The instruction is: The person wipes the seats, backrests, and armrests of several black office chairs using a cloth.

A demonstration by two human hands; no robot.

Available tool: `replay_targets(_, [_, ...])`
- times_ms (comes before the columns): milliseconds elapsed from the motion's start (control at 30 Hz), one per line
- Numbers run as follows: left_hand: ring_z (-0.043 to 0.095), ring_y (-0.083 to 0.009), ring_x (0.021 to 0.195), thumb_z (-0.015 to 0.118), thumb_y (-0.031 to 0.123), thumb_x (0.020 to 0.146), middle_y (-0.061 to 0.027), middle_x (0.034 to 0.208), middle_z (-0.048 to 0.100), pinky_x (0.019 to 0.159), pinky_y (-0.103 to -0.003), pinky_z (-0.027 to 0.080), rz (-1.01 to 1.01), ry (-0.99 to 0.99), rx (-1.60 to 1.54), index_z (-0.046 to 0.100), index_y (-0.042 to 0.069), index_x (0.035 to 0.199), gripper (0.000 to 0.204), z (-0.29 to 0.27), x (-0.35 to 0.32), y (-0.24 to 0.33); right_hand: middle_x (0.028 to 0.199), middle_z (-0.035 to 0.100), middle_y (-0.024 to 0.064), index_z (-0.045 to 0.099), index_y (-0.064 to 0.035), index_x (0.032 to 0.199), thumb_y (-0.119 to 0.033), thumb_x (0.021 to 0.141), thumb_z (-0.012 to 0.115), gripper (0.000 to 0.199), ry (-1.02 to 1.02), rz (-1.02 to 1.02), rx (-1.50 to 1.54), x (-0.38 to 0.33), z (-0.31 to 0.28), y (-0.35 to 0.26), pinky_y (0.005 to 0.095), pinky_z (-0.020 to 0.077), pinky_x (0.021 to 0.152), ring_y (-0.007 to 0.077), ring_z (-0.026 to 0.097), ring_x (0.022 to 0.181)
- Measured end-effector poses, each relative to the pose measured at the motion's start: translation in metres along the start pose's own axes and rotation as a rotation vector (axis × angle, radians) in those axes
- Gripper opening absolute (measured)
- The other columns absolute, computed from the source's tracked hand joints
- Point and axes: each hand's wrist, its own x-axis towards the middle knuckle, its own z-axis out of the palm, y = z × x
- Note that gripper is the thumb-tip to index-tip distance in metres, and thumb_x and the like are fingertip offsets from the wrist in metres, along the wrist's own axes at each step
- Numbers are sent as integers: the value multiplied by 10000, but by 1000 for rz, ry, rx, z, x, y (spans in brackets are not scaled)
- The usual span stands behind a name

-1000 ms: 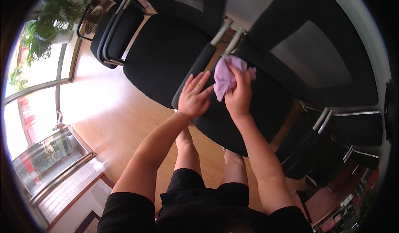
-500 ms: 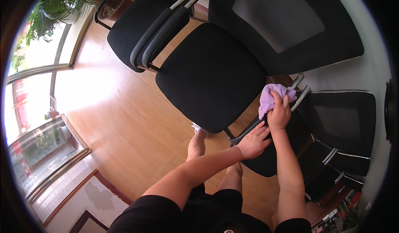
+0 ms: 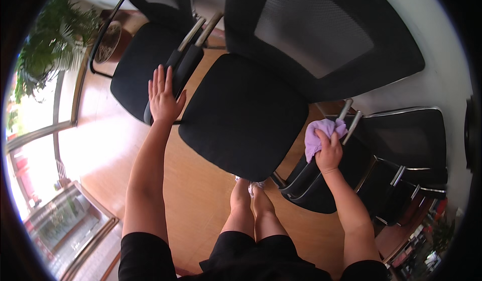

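Observation:
In front of me is a black chair with a wide padded seat and a mesh backrest. My left hand lies at the armrests on the left, fingers stretched out and holding nothing. A crumpled light purple cloth is in my right hand, pressed on the right armrest near its metal bar. The fingers curl over the cloth, which hides part of that armrest.
Another black chair adjoins on the left, beside a potted plant. More black chairs line the wall on the right. A glass-topped case stands at the lower left. The floor is tan.
My left hand has left the right armrest and swung across to the left armrests. My right hand stays on the right armrest with the cloth. The view has shifted, and my feet are closer together.

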Motion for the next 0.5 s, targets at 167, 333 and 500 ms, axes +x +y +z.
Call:
replay_targets(167, [347, -327, 1492, 664, 276, 864, -154, 1625, 350, 1214, -485, 274, -27, 8, 33, 402, 126, 1554, 753, 4, -1, 8, 1079, 593, 88, 676, -281, 1232, -138, 815, 715, 443, 36, -13, 12, 2, -5, 3, 400, 547, 819, 325, 646, 957])
replay_targets(333, [374, -353, 1467, 660, 222, 853, -155, 1627, 343, 1183, -488, 314, -18, -8, 36, 382, 115, 1561, 768, -2, 3, 7, 1079, 572, 94, 669, -289, 1261, -91, 821, 682, 483, -45, 50, 44, 9, -16, -4, 413, 546, 818, 340, 641, 980])
replay_targets(500, [350, -364, 1477, 652, 223, 850, -175, 1622, 340, 1179, -503, 305, -23, -25, -2, 390, 89, 1551, 761, -5, 7, 2, 1217, 561, 171, 660, -228, 1322, 28, 845, 580, 548, 2, 173, 197, 88, -63, -28, 442, 505, 971, 434, 589, 1151])
